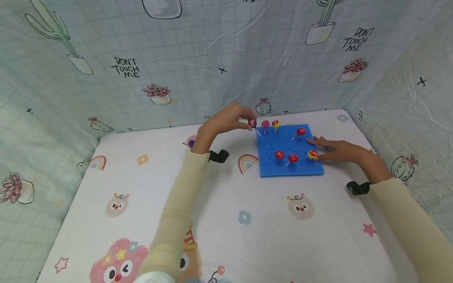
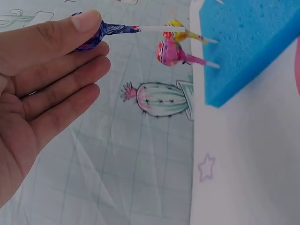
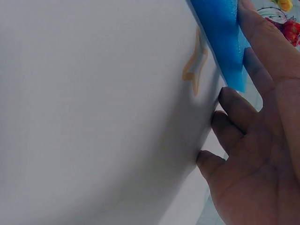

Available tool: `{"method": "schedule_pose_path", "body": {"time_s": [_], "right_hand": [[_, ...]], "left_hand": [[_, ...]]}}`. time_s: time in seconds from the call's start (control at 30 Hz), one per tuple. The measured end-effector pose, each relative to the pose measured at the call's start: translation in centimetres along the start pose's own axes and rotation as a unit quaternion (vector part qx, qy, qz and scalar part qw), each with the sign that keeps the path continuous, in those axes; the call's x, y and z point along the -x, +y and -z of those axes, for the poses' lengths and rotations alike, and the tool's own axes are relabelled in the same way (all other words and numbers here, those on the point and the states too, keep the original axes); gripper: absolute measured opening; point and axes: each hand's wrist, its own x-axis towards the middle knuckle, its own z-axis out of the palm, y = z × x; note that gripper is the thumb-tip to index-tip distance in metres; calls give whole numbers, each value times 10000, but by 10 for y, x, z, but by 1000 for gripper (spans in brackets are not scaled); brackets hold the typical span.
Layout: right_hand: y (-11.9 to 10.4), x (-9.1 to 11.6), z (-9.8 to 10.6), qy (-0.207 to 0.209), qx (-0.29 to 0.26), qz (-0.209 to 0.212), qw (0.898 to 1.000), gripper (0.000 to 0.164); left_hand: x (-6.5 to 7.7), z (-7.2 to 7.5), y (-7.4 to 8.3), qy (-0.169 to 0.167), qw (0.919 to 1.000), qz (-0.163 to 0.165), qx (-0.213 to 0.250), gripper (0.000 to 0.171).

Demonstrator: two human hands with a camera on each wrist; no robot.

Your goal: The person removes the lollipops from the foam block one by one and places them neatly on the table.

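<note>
My left hand pinches a lollipop in a dark blue-purple wrapper between thumb and forefinger, its white stick pointing at the back left corner of a blue foam board. Beside that corner, a pink lollipop and a yellow-and-red one stand in the board. Red lollipops lean from it at the back right and the front. My right hand lies along the board's right edge with fingers spread, the thumb close to another yellow-and-red lollipop.
A white table cover with printed cartoons lies under the board. Past its back edge hangs a cactus-print cloth. A small dark purple round thing is partly hidden behind my left wrist. Small holes dot the board.
</note>
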Motion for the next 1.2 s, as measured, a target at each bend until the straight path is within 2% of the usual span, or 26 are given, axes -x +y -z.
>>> {"method": "schedule_pose_path", "body": {"time_s": [0.13,0.43,0.67,0.9,1.1,1.2], "right_hand": [[-2,0,-1,-8,8,-12,10000,85],[-7,3,0,3,36,-41,10000,84],[-6,1,-1,-63,71,-195,9998,86],[-6,0,0,-49,83,-245,9997,87],[-7,1,-1,-29,72,-275,9996,87],[-7,1,-1,-16,78,-286,9996,86]], "left_hand": [[12,0,-10,44,9995,220,206,35],[42,3,-27,443,9970,353,537,34],[59,5,-36,582,9964,348,506,30],[71,7,-48,683,9970,300,204,34],[80,5,-58,964,9942,261,395,40],[83,4,-60,1070,9928,206,499,37]]}}
